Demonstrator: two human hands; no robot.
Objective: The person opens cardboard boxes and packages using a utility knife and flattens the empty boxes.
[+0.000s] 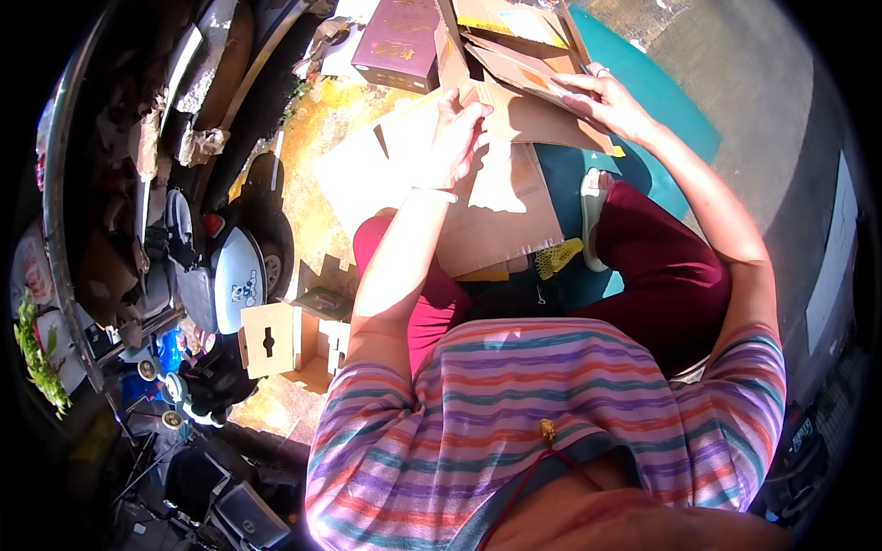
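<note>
In the head view, an unfolded cardboard box spreads in front of me, its flaps raised at the top and yellow tape on some edges. My left hand is at its left part, fingers curled close to the cardboard; strong sunlight hides whether it pinches an edge. My right hand grips a raised cardboard flap on the right, thumb and fingers on either side of it. A dark thin item shows by its fingers, too small to name. Beneath lies a flat cardboard sheet, reaching towards my knees.
A maroon printed box stands beyond the cardboard at the left. A teal mat lies under it at the right. A yellow mesh piece is between my legs. By my left knee stands an opened small carton; clutter and a metal frame fill the left.
</note>
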